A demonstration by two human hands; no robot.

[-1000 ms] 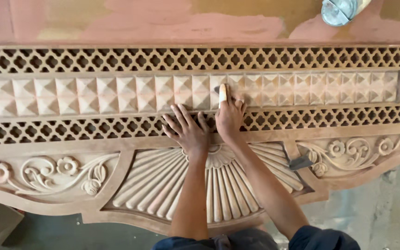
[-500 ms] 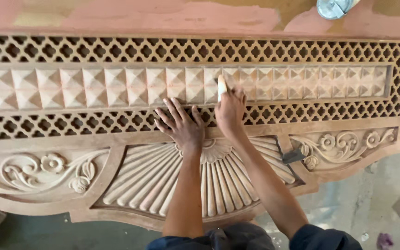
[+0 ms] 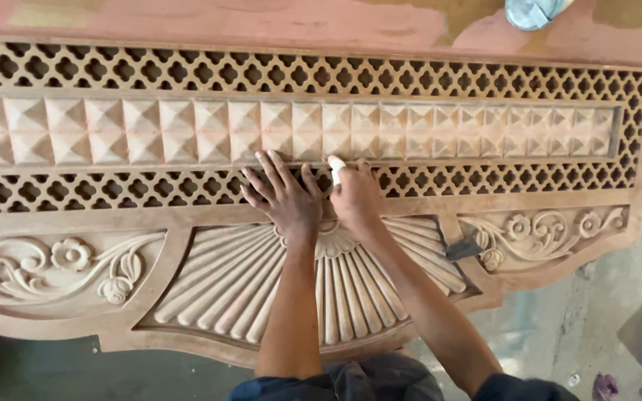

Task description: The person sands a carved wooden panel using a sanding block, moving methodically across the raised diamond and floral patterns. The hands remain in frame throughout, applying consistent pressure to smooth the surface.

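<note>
Panel (image 3: 187, 215): carved wood, lying flat, long axis running left-right.
Stud band (image 3: 291, 132): 2 rows of pyramids, just beyond both hands.
Left hand (image 3: 285, 199): fingers spread wide, flat on the lattice, holding nothing.
Right hand (image 3: 356, 199): fingers closed on the pad.
Pad (image 3: 336, 165): small, pale, protruding past the fingertips, touching the band's lower edge; right hand nearer.

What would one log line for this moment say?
left hand: flat on carved wooden panel | right hand: holds small white piece at pyramid row
</note>
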